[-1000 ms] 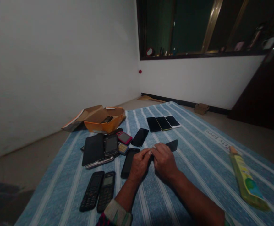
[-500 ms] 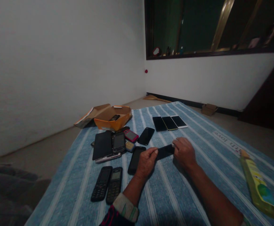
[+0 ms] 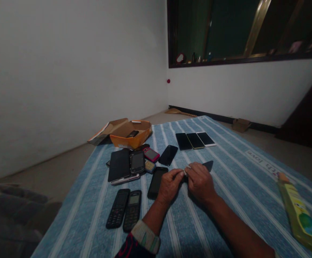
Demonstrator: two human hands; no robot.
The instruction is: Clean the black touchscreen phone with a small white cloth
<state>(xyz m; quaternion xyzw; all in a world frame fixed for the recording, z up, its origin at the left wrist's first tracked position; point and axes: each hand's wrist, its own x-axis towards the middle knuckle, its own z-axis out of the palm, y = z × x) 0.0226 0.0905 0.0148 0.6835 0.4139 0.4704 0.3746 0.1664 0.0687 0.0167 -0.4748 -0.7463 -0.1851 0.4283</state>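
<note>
Over the middle of the cloth [image 3: 239, 172], left hand [image 3: 170, 185] and right hand [image 3: 200, 183] meet fingertip to fingertip, both pinched on a dark phone [image 3: 208, 165] whose far corner pokes out past the right knuckles. It looks slim, stiff and light with a slick glass face, so the long edges are the safe grip, not the screen.

1. Single view: a head-worn camera, looking forward and down over a striped cloth [image 3: 225, 215] on the floor.
2. It faces a room corner: wall [image 3: 64, 71] on the left, window [image 3: 239, 32] ahead and right.
3. Nearest are the left hand [image 3: 170, 184] and right hand [image 3: 200, 182] round a phone [image 3: 208, 165], low and central; forearms run off the bottom edge.
</note>
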